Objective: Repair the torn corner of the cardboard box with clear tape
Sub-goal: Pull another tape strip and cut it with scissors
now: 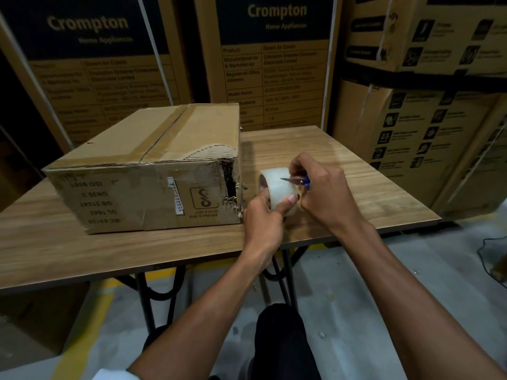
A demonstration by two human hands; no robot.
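Observation:
A worn cardboard box (142, 171) lies on the wooden table (343, 171), its near right corner (230, 185) torn open with ragged edges. Just right of that corner, my left hand (263, 218) grips a roll of clear tape (279, 187) held on edge, thumb pressed on its outer face. My right hand (321, 190) holds small blue-handled scissors (296, 181), their blades pointing left across the top of the roll.
Tall printed appliance cartons (274, 64) stand close behind the table and stacked cartons (428, 105) rise to its right. The table's near edge and black folding legs (148, 303) are in front of my knees. A dark cable (491, 250) lies on the floor at right.

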